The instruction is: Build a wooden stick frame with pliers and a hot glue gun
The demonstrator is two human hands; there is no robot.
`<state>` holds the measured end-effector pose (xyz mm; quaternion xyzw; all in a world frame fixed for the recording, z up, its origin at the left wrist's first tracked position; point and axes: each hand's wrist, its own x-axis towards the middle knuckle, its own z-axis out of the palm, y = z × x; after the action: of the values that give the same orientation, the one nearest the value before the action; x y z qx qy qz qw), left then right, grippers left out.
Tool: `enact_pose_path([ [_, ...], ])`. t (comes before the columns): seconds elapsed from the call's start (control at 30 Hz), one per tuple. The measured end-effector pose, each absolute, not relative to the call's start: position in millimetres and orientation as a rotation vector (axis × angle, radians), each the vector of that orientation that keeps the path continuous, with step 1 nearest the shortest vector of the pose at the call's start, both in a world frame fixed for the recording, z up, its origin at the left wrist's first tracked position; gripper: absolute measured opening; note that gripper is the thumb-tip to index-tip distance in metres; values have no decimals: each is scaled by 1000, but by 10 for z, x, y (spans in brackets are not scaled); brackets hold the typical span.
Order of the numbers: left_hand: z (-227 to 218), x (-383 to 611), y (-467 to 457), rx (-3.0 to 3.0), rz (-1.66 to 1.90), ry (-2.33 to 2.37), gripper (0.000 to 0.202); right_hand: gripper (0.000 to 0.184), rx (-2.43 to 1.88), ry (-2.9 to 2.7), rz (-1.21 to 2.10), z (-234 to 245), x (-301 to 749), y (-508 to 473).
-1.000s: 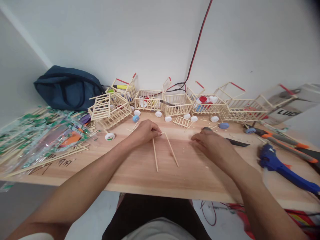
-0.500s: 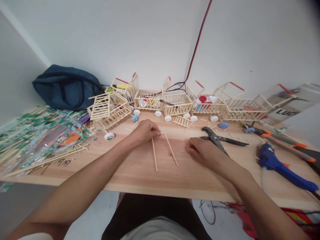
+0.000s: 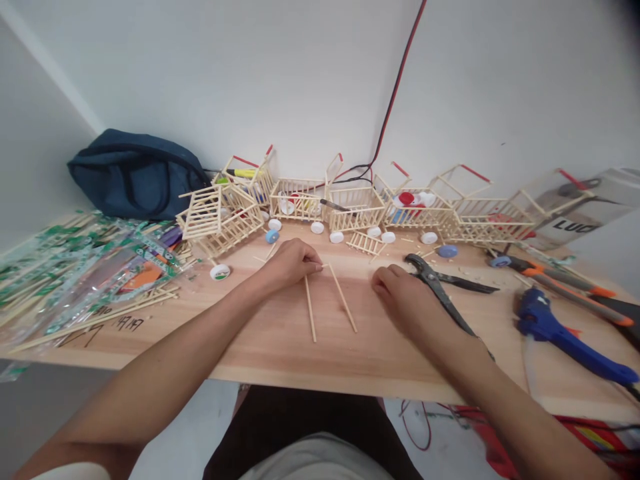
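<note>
My left hand rests on the wooden table with its fingers pinched. Between the fingertips is a thin wooden stick, its short end poking out to the right. A longer stick runs from under these fingers toward me. A second stick lies beside it, slanting, with its far end close to the pinched piece. To the right, my right hand is closed with curled fingers just above the table. Whatever it may hold is hidden. Behind that hand lie dark-handled pliers, partly covered by the wrist.
Small stick carts with bottle-cap wheels line the wall. A blue glue gun and orange-handled tools lie at right. Bagged sticks and a dark blue pouch occupy the left. The table's front edge is near me.
My right hand has shifted slightly and turned, so its knuckles sit farther up the table and more of the pliers' handle shows. The left hand and the sticks stay put.
</note>
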<state>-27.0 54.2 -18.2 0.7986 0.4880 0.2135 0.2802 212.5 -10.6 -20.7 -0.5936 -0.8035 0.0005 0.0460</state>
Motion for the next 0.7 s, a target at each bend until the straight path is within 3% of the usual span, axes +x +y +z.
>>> enact_pose_path([
  [0.3, -196, -246, 512, 2130, 611, 1282, 13, 14, -2065, -2082, -358, 137, 2965, 530],
  [0.57, -181, -216, 486, 2078, 689, 1303, 6, 22, -2093, -2027, -337, 221, 2955, 386],
  [0.7, -204, -184, 458, 2080, 716, 1325, 7, 20, -1853, -2098, -220, 254, 2579, 297],
])
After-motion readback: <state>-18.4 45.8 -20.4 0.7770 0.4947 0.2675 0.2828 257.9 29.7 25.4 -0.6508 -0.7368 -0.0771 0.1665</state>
